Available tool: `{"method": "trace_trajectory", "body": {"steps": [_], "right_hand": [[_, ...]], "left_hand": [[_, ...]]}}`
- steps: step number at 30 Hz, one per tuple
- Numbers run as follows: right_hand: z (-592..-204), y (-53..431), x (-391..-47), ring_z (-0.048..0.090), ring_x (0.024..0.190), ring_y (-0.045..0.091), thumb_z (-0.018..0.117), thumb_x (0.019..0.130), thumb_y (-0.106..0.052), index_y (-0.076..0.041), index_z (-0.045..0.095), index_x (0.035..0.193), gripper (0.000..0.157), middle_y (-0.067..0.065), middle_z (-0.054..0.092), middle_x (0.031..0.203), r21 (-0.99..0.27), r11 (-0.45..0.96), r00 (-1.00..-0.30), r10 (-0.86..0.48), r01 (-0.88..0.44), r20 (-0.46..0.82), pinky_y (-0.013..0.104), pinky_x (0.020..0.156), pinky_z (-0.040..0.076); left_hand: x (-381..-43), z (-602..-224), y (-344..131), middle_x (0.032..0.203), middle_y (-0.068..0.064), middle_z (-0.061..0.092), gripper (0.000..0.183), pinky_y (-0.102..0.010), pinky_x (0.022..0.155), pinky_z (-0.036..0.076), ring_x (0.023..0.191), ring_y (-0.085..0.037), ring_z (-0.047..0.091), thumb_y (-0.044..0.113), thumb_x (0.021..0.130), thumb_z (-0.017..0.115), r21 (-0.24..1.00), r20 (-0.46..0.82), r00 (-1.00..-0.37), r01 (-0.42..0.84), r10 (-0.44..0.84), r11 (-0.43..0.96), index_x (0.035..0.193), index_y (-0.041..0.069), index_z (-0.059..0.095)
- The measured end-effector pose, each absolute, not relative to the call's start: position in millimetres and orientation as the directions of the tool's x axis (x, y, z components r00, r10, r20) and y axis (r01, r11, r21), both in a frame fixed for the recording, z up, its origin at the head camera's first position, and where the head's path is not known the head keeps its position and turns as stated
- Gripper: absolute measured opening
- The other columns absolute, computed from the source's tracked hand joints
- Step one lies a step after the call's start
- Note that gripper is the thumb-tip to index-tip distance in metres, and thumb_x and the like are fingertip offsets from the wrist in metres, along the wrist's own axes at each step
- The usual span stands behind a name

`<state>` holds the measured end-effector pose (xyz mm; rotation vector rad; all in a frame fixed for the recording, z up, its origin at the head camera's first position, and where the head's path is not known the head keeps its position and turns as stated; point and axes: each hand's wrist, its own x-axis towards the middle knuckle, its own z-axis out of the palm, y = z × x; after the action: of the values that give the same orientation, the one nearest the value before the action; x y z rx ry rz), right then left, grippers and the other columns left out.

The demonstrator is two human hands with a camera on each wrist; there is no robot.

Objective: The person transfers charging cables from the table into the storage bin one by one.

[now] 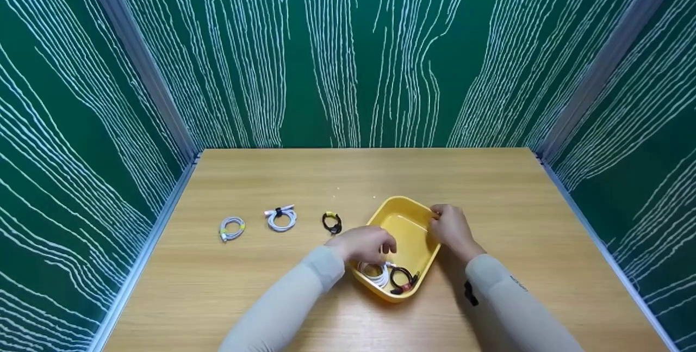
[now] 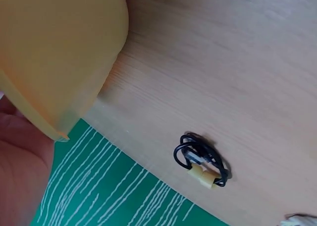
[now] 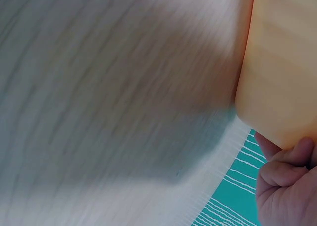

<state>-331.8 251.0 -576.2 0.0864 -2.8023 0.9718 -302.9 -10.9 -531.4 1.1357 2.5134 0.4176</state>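
A yellow plastic bin [image 1: 411, 208] sits turned at an angle on the table. My right hand [image 1: 452, 230] grips its right rim, and the right wrist view shows curled fingers [image 3: 285, 174] against the bin's wall. Over the left rim reaches my left hand [image 1: 363, 244], its fingers loosely bent above the bin's inside with nothing visible in them; the bin's wall hides the fingertips in the left wrist view. Below that hand, inside the bin, lie a coiled white cable [image 1: 382, 277] and a coiled black cable [image 1: 396, 289] with a red tie.
Left of the bin, a small black cable [image 1: 332, 223] with a yellow tie, a white cable [image 1: 281, 220] with a black strap, and another white cable [image 1: 232, 228] with yellow ties lie in a row on the wooden table [image 1: 261, 297]. Green panels [image 1: 296, 69] with white lines surround it.
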Motion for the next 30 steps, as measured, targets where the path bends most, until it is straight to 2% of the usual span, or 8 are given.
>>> {"method": "trace_trajectory", "body": {"steps": [5, 9, 12, 16, 23, 27, 30], "right_hand": [[-577, 251, -332, 0.061, 0.076, 0.03, 0.058, 0.084, 0.006, -0.001, 0.078, 0.09, 0.022, 0.014, 0.073, 0.081, -0.609, 0.785, -0.983, 0.0, -0.114, 0.184, 0.04, 0.07, 0.05], [-578, 251, -332, 0.066, 0.082, 0.032, 0.058, 0.084, 0.006, 0.001, 0.081, 0.096, 0.026, 0.017, 0.077, 0.089, -0.614, 0.781, -0.983, 0.003, -0.111, 0.182, 0.044, 0.075, 0.055], [-578, 251, -332, 0.068, 0.084, 0.032, 0.058, 0.084, 0.006, 0.002, 0.082, 0.1, 0.029, 0.019, 0.079, 0.093, -0.619, 0.778, -0.984, 0.009, -0.107, 0.18, 0.045, 0.078, 0.057], [-578, 251, -333, 0.066, 0.081, 0.032, 0.059, 0.084, 0.006, 0.001, 0.081, 0.096, 0.025, 0.017, 0.077, 0.088, -0.62, 0.777, -0.983, 0.009, -0.109, 0.184, 0.043, 0.075, 0.055], [-578, 251, -332, 0.069, 0.084, 0.033, 0.059, 0.085, 0.006, 0.003, 0.081, 0.102, 0.028, 0.021, 0.08, 0.097, -0.633, 0.767, -0.986, 0.003, -0.104, 0.165, 0.046, 0.078, 0.059], [-578, 252, -332, 0.061, 0.076, 0.026, 0.057, 0.085, 0.006, 0.0, 0.078, 0.092, 0.022, 0.013, 0.073, 0.082, -0.628, 0.77, -0.985, -0.005, -0.112, 0.17, 0.037, 0.069, 0.05], [-578, 252, -332, 0.049, 0.068, 0.021, 0.055, 0.084, 0.007, -0.004, 0.068, 0.079, 0.018, 0.003, 0.057, 0.069, -0.629, 0.767, -0.984, -0.016, -0.126, 0.177, 0.032, 0.063, 0.038]], "left_hand": [[-302, -531, -17, 0.115, -0.001, 0.079, 0.032, -0.025, 0.093, 0.057, 0.101, -0.01, 0.069, 0.019, 0.096, 0.081, 0.48, -0.122, -0.635, 0.635, 0.763, 0.606, 0.127, 0.011, 0.078], [-300, -529, -22, 0.119, -0.002, 0.079, 0.031, -0.024, 0.098, 0.057, 0.106, -0.01, 0.07, 0.02, 0.098, 0.079, 0.513, -0.066, -0.649, 0.629, 0.758, 0.583, 0.127, 0.01, 0.078], [-299, -528, -26, 0.122, -0.004, 0.079, 0.031, -0.024, 0.101, 0.056, 0.11, -0.014, 0.072, 0.02, 0.099, 0.078, 0.537, -0.032, -0.653, 0.628, 0.757, 0.564, 0.128, 0.009, 0.077], [-297, -528, -31, 0.123, -0.008, 0.079, 0.031, -0.024, 0.101, 0.057, 0.112, -0.019, 0.073, 0.018, 0.099, 0.079, 0.588, -0.002, -0.659, 0.608, 0.752, 0.534, 0.127, 0.005, 0.076], [-294, -526, -39, 0.124, -0.013, 0.078, 0.031, -0.032, 0.104, 0.059, 0.112, -0.021, 0.073, 0.016, 0.1, 0.078, 0.655, 0.031, -0.675, 0.571, 0.737, 0.495, 0.128, 0.003, 0.075], [-294, -524, -46, 0.124, -0.014, 0.078, 0.029, -0.034, 0.104, 0.06, 0.112, -0.022, 0.073, 0.015, 0.1, 0.078, 0.667, 0.053, -0.686, 0.565, 0.725, 0.486, 0.127, 0.003, 0.076], [-293, -523, -54, 0.124, -0.018, 0.078, 0.029, -0.038, 0.104, 0.06, 0.113, -0.027, 0.074, 0.014, 0.101, 0.077, 0.692, 0.061, -0.699, 0.544, 0.713, 0.475, 0.127, 0.002, 0.076]]}}
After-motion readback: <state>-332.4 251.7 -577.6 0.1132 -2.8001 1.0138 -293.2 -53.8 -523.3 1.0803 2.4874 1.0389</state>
